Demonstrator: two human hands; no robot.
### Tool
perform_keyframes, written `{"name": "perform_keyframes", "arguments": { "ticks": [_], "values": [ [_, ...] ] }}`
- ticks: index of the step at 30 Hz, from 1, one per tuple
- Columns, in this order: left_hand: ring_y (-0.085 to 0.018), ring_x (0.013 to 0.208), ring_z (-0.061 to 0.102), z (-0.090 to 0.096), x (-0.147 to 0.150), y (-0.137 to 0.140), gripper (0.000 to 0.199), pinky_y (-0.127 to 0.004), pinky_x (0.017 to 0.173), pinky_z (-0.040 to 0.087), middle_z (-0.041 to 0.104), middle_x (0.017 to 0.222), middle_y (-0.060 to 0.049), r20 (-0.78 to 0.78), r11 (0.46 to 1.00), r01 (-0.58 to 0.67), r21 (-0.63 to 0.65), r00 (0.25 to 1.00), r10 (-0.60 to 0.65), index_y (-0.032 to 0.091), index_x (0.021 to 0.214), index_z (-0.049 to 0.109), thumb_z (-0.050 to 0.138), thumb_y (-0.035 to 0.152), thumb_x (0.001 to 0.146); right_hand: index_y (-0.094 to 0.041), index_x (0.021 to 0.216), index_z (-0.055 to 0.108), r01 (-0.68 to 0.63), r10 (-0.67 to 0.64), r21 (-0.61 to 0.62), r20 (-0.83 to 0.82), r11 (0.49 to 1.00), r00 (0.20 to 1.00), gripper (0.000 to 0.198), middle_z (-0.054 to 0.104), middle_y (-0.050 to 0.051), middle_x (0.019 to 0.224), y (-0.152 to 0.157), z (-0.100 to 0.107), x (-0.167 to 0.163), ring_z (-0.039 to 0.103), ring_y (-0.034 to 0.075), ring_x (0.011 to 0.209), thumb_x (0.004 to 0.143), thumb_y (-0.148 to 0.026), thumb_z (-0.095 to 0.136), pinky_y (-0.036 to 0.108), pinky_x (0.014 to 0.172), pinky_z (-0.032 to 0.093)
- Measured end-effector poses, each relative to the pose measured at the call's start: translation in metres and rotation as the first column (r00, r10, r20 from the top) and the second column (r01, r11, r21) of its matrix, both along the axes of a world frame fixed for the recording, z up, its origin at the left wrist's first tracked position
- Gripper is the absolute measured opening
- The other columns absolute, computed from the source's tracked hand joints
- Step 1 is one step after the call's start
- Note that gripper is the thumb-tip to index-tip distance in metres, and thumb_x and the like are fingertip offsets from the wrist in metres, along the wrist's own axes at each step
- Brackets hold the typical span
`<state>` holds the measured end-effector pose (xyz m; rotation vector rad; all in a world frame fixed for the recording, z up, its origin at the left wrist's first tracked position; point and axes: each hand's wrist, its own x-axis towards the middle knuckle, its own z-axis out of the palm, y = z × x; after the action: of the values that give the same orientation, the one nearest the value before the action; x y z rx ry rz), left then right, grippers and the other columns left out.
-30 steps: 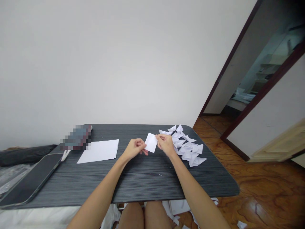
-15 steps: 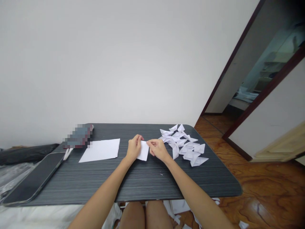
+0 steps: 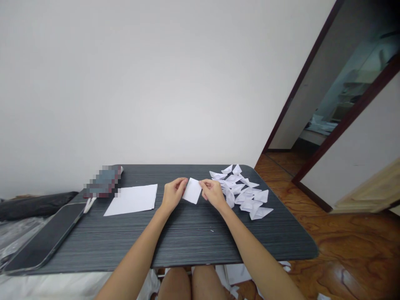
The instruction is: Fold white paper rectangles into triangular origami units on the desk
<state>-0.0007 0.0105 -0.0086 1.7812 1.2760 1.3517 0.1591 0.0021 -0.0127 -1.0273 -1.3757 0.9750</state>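
Note:
A small white square of folded paper is held up over the dark table between my two hands. My left hand pinches its left edge between thumb and fingers. At the opposite side, the fingertips of my right hand are closed on the upper right edge. Just right of that hand lies a spread of several folded white paper boats. Left of my hands rests a flat stack of white paper sheets.
The dark wood-grain table stands against a white wall. On its left are a phone, white cable and a partly pixelated dark red-edged object. Paper scraps lie on the floor below. An open doorway is at right.
The folded paper has been lifted slightly and turned, so more of its face shows. My hands have moved a little apart, with the right shifting to the right.

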Motion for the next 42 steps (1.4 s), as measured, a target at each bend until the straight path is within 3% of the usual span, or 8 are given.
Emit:
{"name": "perform_keyframes", "arguments": {
  "ticks": [3,8,13,23,30,34,38,42],
  "values": [
    [-0.015,0.069,0.059,0.0,0.008,-0.001,0.025,-0.022,0.06,0.043,0.065,0.077,-0.005,0.067,0.988,0.15,-0.034,0.987,-0.147,0.014,0.083,0.062,0.055,0.033,0.069,-0.013,0.067,0.056,0.0,-0.001,0.031,0.034,1.0,0.999,0.023,0.042,-0.005,0.04,0.002,-0.002,0.0,0.035,0.005,0.029,0.073,-0.035,0.049,0.018,0.03,0.024],
    [-0.011,0.055,0.055,-0.008,0.01,0.004,0.022,-0.02,0.052,0.042,0.06,0.061,-0.001,0.188,0.981,0.167,-0.101,0.971,-0.146,0.013,0.078,0.053,0.056,0.033,0.068,-0.017,0.093,0.059,0.08,-0.139,0.259,0.216,0.963,0.966,0.024,0.059,0.003,0.072,-0.001,0.0,-0.001,0.052,0.011,0.057,0.073,-0.025,0.05,0.023,0.051,0.041],
    [-0.01,0.05,0.053,-0.012,0.013,0.002,0.023,-0.02,0.05,0.044,0.058,0.058,0.001,0.239,0.974,0.156,-0.162,0.964,-0.115,0.015,0.076,0.049,0.056,0.035,0.067,-0.02,0.09,0.061,0.113,-0.244,0.442,0.253,0.89,0.936,0.02,0.059,0.006,0.097,-0.005,0.004,-0.001,0.051,0.018,0.094,0.074,-0.019,0.048,0.031,0.077,0.041],
    [-0.012,0.054,0.058,-0.01,0.019,-0.003,0.024,-0.022,0.053,0.047,0.062,0.059,0.001,0.317,0.964,0.187,-0.19,0.941,-0.12,0.016,0.076,0.047,0.057,0.035,0.067,-0.015,0.078,0.058,0.126,-0.146,0.227,0.076,0.966,0.986,0.013,0.055,0.009,0.097,0.013,-0.015,-0.001,0.053,0.017,0.089,0.067,-0.023,0.056,0.026,0.064,0.045],
    [-0.016,0.055,0.061,-0.009,0.019,-0.005,0.025,-0.028,0.057,0.052,0.063,0.059,-0.004,0.333,0.95,0.233,-0.209,0.93,-0.155,0.011,0.069,0.056,0.056,0.036,0.068,-0.018,0.077,0.059,0.161,-0.269,0.397,0.232,0.903,0.935,0.009,0.052,0.007,0.097,0.0,-0.002,0.001,0.049,0.018,0.093,0.07,-0.02,0.054,0.031,0.077,0.042],
    [-0.016,0.053,0.061,-0.003,0.018,-0.006,0.029,-0.029,0.057,0.053,0.064,0.06,-0.006,0.425,0.927,0.258,-0.273,0.897,-0.124,0.008,0.072,0.058,0.061,0.036,0.065,-0.019,0.082,0.062,0.073,-0.192,0.401,0.264,0.913,0.945,0.014,0.051,0.007,0.103,-0.003,0.003,0.002,0.049,0.018,0.095,0.07,-0.021,0.055,0.033,0.085,0.039],
    [-0.016,0.052,0.061,0.0,0.016,-0.005,0.03,-0.029,0.056,0.052,0.064,0.058,-0.006,0.452,0.91,0.323,-0.258,0.874,-0.182,0.008,0.073,0.059,0.062,0.036,0.064,-0.02,0.088,0.064,0.025,-0.082,0.271,0.204,0.962,0.976,0.021,0.045,0.008,0.117,0.0,0.001,0.005,0.047,0.019,0.101,0.069,-0.025,0.058,0.033,0.084,0.04],
    [-0.015,0.049,0.06,0.0,0.016,-0.005,0.028,-0.028,0.054,0.051,0.063,0.056,-0.006,0.461,0.897,0.353,-0.266,0.864,-0.203,0.007,0.072,0.059,0.063,0.034,0.064,-0.021,0.091,0.065,-0.138,0.118,0.157,0.127,0.978,0.985,0.023,0.059,0.006,0.096,0.001,0.0,0.006,0.054,0.017,0.09,0.072,-0.027,0.054,0.028,0.075,0.043]
  ]
}}
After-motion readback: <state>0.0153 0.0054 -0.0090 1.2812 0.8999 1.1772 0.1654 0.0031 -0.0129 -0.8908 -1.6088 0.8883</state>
